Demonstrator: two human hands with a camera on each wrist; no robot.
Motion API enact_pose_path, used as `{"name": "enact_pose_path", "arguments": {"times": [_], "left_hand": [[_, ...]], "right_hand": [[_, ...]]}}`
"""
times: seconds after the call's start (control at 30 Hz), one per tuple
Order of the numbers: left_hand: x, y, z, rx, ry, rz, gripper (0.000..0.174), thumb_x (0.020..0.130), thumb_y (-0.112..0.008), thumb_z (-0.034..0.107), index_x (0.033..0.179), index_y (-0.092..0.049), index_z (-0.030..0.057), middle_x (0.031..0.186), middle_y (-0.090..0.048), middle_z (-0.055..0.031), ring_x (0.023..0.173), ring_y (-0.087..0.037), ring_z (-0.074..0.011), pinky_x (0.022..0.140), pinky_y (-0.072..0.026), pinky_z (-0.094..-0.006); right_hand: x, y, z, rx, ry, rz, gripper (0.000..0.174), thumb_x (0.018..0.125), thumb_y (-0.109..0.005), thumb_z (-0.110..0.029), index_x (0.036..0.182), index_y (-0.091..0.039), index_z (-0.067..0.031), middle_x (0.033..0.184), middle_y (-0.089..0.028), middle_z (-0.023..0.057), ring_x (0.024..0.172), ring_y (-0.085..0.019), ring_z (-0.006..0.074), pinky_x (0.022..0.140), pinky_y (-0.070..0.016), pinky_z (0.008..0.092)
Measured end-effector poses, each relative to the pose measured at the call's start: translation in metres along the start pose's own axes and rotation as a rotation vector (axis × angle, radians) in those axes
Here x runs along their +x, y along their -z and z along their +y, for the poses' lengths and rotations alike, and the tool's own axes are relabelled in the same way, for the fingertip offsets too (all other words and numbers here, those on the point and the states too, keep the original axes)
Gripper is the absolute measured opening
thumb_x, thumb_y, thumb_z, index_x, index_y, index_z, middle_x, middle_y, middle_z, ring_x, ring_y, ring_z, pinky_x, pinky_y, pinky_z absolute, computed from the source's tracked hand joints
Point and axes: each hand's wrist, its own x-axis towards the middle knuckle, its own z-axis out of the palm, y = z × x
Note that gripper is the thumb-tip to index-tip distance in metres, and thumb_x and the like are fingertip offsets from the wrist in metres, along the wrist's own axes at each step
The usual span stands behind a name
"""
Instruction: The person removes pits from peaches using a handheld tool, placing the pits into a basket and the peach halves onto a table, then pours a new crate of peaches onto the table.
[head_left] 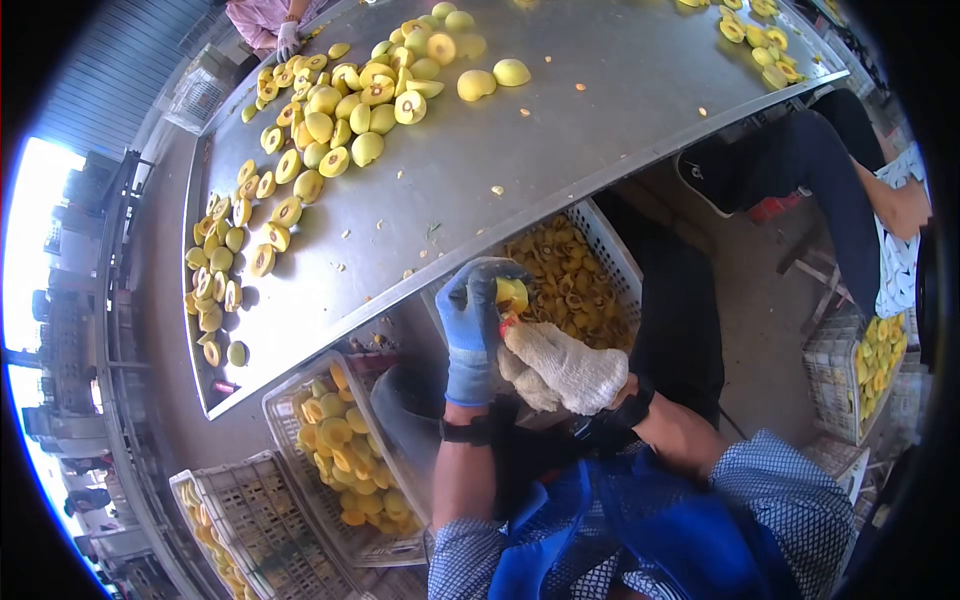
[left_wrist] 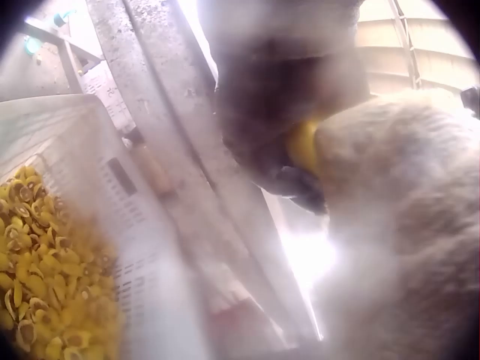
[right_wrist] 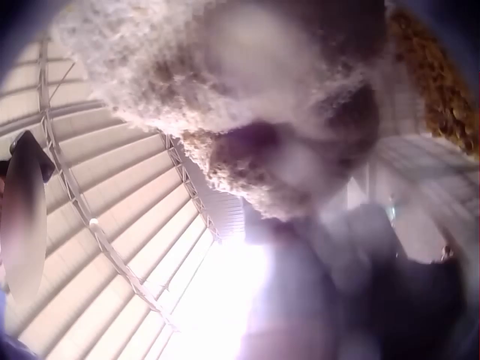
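My left hand (head_left: pixel 472 325), in a blue and grey glove, grips a yellow fruit piece (head_left: pixel 512 294) at the table's near edge. Close against it is my right hand (head_left: pixel 565 367) in a pale fabric glove, its fingers curled round a small tool whose red part (head_left: pixel 508 323) touches the fruit area; the rest of the tool is hidden. In the left wrist view the fruit (left_wrist: pixel 304 145) shows between the dark glove and the pale glove (left_wrist: pixel 405 210). The right wrist view shows mostly the pale glove (right_wrist: pixel 225 82), blurred.
Halved fruits (head_left: pixel 375 90) lie over the metal table (head_left: pixel 450 180). Below the hands stands a crate (head_left: pixel 612 240) of small fruit pieces; another crate (head_left: pixel 285 400) of fruit is at the left. Other people sit or stand at the right and far left.
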Motion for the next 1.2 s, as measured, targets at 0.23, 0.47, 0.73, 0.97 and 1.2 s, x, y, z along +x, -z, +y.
{"name": "enact_pose_path", "arguments": {"times": [0.23,0.47,0.73,0.97,1.2], "left_hand": [[-0.008,0.003,-0.005,-0.172,0.034,-0.135,0.053,0.101,-0.047,0.046,0.093,-0.068,-0.0027,0.082,-0.07,-0.0113,0.067,-0.065,-0.0167,0.063,-0.0528,-0.028],[-0.023,0.004,-0.001,-0.127,0.02,-0.075,0.057,0.1,-0.046,0.049,0.092,-0.068,-0.0028,0.082,-0.069,-0.0109,0.07,-0.066,-0.0177,0.067,-0.0527,-0.0285],[-0.031,-0.005,-0.001,-0.108,0.223,0.067,0.068,0.097,-0.042,0.06,0.089,-0.067,-0.0027,0.082,-0.07,-0.012,0.071,-0.067,-0.0194,0.068,-0.0532,-0.03],[-0.033,0.004,-0.008,-0.415,0.285,-0.129,0.073,0.094,-0.041,0.066,0.087,-0.065,-0.0029,0.087,-0.067,-0.0153,0.074,-0.067,-0.0234,0.068,-0.0545,-0.0336],[-0.043,-0.009,-0.009,-0.833,0.257,-0.313,0.068,0.095,-0.04,0.065,0.083,-0.061,0.0015,0.086,-0.061,-0.0175,0.069,-0.065,-0.027,0.058,-0.054,-0.0353]], "right_hand": [[-0.01,-0.003,0.019,0.036,0.049,0.107,0.029,0.102,-0.049,-0.033,0.113,-0.059,-0.0085,0.082,-0.058,0.0001,0.062,-0.054,0.0116,0.059,-0.0447,0.0259],[-0.024,-0.021,0.006,0.114,0.01,-0.046,0.032,0.1,-0.051,-0.044,0.096,-0.062,-0.0142,0.069,-0.053,-0.0038,0.05,-0.046,0.0073,0.048,-0.0368,0.0246],[-0.018,-0.007,0.014,0.086,-0.133,-0.029,0.035,0.1,-0.05,-0.048,0.089,-0.061,-0.0168,0.062,-0.05,-0.0054,0.045,-0.041,0.0079,0.044,-0.0321,0.0255],[-0.024,-0.01,0.025,0.144,0.005,-0.024,0.033,0.096,-0.06,-0.04,0.104,-0.065,-0.0091,0.079,-0.06,-0.0018,0.063,-0.054,0.0108,0.055,-0.0423,0.0245],[-0.034,-0.015,0.028,0.178,-0.019,-0.018,0.039,0.096,-0.057,-0.044,0.103,-0.061,-0.0058,0.077,-0.057,0.0013,0.057,-0.05,0.0122,0.053,-0.0391,0.0251]]}}
